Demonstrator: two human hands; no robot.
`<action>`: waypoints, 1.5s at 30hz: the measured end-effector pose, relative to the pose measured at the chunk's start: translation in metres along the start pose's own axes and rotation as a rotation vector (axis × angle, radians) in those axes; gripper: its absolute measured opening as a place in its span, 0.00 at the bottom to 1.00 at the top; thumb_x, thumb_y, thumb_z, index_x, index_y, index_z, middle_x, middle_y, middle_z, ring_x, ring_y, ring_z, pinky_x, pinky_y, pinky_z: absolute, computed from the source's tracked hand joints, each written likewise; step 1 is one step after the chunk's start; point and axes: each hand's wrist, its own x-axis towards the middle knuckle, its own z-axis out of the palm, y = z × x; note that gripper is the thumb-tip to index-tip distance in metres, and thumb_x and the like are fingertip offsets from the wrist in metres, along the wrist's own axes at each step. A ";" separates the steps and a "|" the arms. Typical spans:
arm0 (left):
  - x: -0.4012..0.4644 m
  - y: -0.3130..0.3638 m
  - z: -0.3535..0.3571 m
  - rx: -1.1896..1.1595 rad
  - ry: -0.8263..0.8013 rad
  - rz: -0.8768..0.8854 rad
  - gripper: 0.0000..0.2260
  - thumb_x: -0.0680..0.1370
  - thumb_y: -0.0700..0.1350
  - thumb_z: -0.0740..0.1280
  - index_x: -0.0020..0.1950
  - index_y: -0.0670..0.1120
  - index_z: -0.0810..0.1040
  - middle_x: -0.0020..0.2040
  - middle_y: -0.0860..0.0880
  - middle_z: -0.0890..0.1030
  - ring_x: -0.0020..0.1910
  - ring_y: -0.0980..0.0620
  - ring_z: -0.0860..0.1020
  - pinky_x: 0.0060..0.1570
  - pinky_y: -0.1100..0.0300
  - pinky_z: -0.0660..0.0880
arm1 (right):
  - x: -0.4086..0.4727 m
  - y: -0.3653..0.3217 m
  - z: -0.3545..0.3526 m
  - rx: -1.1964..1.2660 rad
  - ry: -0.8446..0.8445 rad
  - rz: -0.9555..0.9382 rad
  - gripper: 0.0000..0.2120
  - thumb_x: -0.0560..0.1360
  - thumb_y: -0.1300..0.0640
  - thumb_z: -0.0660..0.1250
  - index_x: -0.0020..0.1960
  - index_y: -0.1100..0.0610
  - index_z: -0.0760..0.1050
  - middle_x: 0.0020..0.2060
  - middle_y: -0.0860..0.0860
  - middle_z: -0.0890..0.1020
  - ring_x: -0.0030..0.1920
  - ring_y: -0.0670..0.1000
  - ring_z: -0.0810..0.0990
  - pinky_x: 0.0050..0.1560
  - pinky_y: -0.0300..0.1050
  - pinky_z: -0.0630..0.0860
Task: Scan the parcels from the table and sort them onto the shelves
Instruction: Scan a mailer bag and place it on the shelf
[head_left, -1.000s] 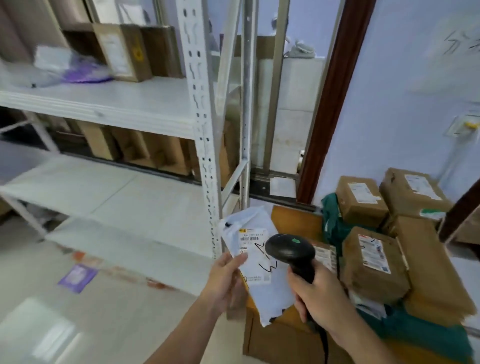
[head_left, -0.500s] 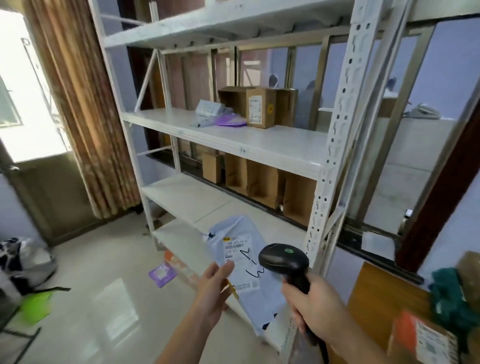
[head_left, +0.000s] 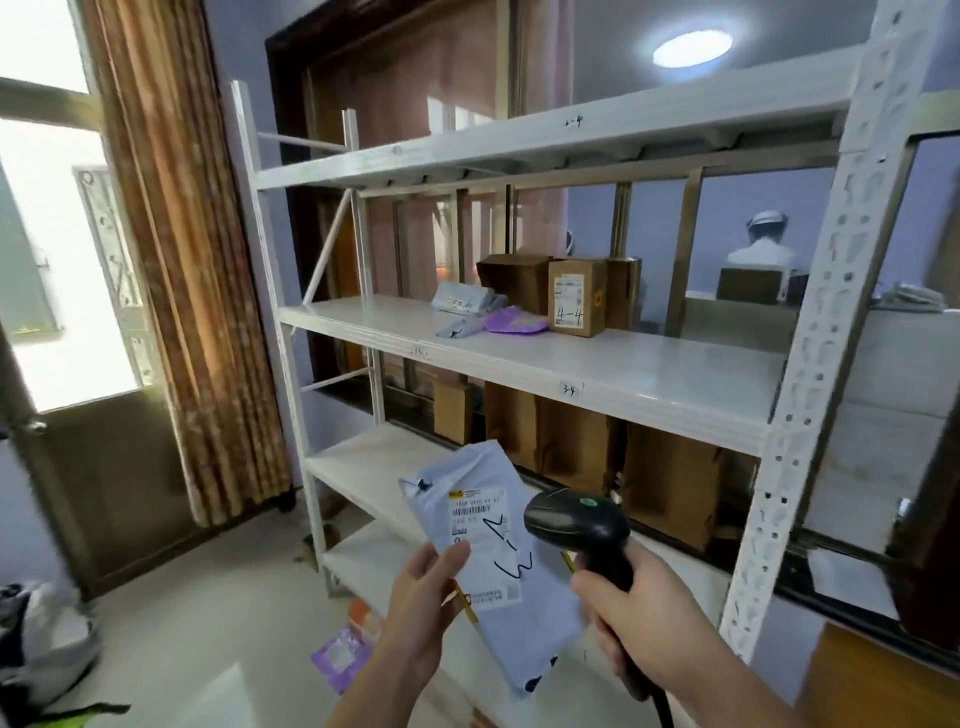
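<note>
Head view puts one pale poly mailer (head_left: 485, 540) low in the middle, held up in front of the white shelving rack (head_left: 613, 364) with its shipping label (head_left: 480, 545) facing the person, presumably so the handwritten mark on it can be read against the shelf tags. The left hand (head_left: 421, 608) pinches the mailer's lower left edge, thumb on the label face and fingers behind. The right hand (head_left: 634, 618) is curled round the grip of a black barcode scanner (head_left: 576, 525), whose head sits just beside the label, likely kept ready for the next scan. Beyond, the middle shelf carries three brown cartons (head_left: 576, 296) standing together, one marked "4-4", plus a grey mailer (head_left: 462, 304) and a purple pouch (head_left: 511, 319). Four cartons appear behind the shelf below, though that count is uncertain. Another purple pouch (head_left: 340, 657) lies on the floor.
</note>
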 end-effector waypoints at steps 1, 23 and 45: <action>0.009 0.010 -0.003 -0.006 -0.012 0.009 0.11 0.80 0.41 0.70 0.63 0.43 0.82 0.56 0.44 0.87 0.54 0.43 0.84 0.52 0.50 0.80 | 0.008 -0.006 0.005 -0.010 0.001 -0.007 0.04 0.80 0.56 0.66 0.54 0.51 0.74 0.27 0.54 0.76 0.26 0.52 0.73 0.32 0.46 0.76; 0.287 0.182 -0.067 -0.018 -0.128 0.134 0.14 0.82 0.44 0.69 0.67 0.44 0.79 0.59 0.45 0.86 0.59 0.43 0.84 0.62 0.45 0.80 | 0.258 -0.121 0.116 0.048 0.051 -0.177 0.03 0.78 0.62 0.66 0.50 0.60 0.74 0.28 0.55 0.74 0.29 0.55 0.71 0.32 0.48 0.72; 0.532 0.311 -0.126 0.032 -0.317 0.181 0.12 0.82 0.46 0.70 0.64 0.44 0.82 0.56 0.45 0.87 0.59 0.42 0.85 0.62 0.45 0.80 | 0.466 -0.215 0.234 0.100 0.247 -0.242 0.03 0.79 0.61 0.65 0.51 0.61 0.73 0.29 0.54 0.73 0.25 0.52 0.70 0.29 0.47 0.71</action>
